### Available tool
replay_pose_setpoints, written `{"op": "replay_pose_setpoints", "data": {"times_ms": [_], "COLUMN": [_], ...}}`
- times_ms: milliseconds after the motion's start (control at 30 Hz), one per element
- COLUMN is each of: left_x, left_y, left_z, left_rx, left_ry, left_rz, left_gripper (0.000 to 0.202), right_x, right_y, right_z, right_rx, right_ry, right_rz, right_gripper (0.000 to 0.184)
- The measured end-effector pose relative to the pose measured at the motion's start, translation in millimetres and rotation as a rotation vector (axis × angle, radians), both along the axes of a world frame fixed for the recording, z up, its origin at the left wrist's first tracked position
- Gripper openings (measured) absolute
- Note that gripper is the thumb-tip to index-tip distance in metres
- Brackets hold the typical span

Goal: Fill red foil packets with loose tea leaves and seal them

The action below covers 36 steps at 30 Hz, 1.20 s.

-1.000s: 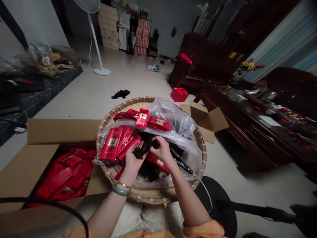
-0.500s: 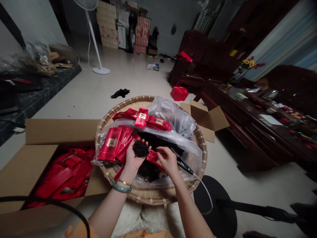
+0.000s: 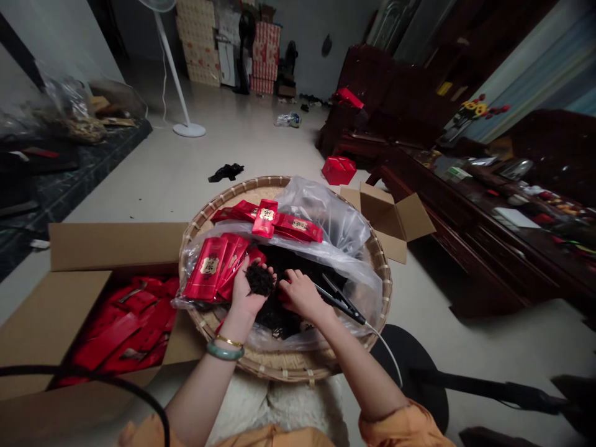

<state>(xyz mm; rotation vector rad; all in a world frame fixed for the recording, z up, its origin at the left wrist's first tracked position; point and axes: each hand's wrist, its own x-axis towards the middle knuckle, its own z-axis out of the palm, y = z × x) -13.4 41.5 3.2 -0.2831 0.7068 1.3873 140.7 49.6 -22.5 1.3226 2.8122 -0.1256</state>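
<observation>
My left hand [image 3: 246,292], palm up and cupped, holds a heap of dark loose tea leaves [image 3: 259,280]. Close on its right, my right hand [image 3: 300,295] is palm down with bent fingers on a red packet, which it mostly hides. Under both hands lies more dark tea [image 3: 274,320] in a clear plastic bag [image 3: 326,217], inside a round woven bamboo tray [image 3: 274,372]. Red packets [image 3: 207,270] with pale labels lie at the tray's left, and more red packets [image 3: 298,226] lie across its far side. A black tong-like tool [image 3: 344,304] with a white cord rests right of my right hand.
A cardboard box [image 3: 118,245] full of red packets stands at the left; an open carton [image 3: 388,223] is beyond the tray at right. A black round stand base [image 3: 414,379] is near right. Farther off are a white fan [image 3: 174,74] and dark wooden furniture [image 3: 419,205].
My right hand has shifted left and turned palm down over the red packet, hiding most of it. My left hand has moved slightly left and still carries the tea leaves.
</observation>
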Motion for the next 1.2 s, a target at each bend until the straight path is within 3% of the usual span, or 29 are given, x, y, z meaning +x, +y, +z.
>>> {"op": "replay_pose_setpoints", "data": {"times_ms": [133,233,300,367,500,600,733,833,933,1067,1200], "left_x": [-2.6,-0.9,0.3,0.2,-4.0,-5.3,-0.4,2.8,3.2,5.6,17.0], "left_y": [-0.6,-1.4,-0.8,1.1,5.0,3.5,-1.7,-3.7,-4.3,-5.5,-7.6], "left_z": [-2.4,-1.3,1.1,3.1,2.5,0.6,3.5,8.1,12.4,21.6,37.4], "left_rx": [0.054,0.107,0.132,0.123,0.083,0.105,0.143,0.126,0.110,0.079,0.070], "left_ry": [0.211,0.490,0.576,0.513,0.168,-0.018,-0.102,-0.099,-0.069,-0.053,-0.053], "left_rz": [0.028,0.092,0.122,0.112,0.033,-0.014,-0.043,-0.056,-0.059,-0.056,-0.056], "left_gripper": [0.030,0.027,0.026,0.024,0.021,0.027,0.031,0.031,0.031,0.028,0.030], "right_x": [1.1,9.4,16.7,23.7,33.2,36.1,37.6,38.9,40.9,42.5,36.8], "right_y": [3.5,1.8,-1.2,-6.3,-22.4,-35.0,-46.1,-50.0,-50.1,-43.0,-33.0], "right_z": [10.2,22.0,29.0,33.6,38.4,42.5,45.8,45.0,45.7,51.7,61.3], "right_rx": [0.001,0.024,0.059,0.095,0.102,0.106,0.146,0.151,0.094,0.005,-0.015], "right_ry": [0.048,0.245,0.435,0.643,0.911,0.864,0.693,0.626,0.523,0.383,0.308], "right_rz": [0.059,0.041,0.023,0.004,-0.027,-0.014,0.029,0.038,0.076,0.125,0.143], "right_gripper": [0.024,0.008,0.010,0.014,0.012,0.008,0.013,0.016,0.007,0.024,0.016]}}
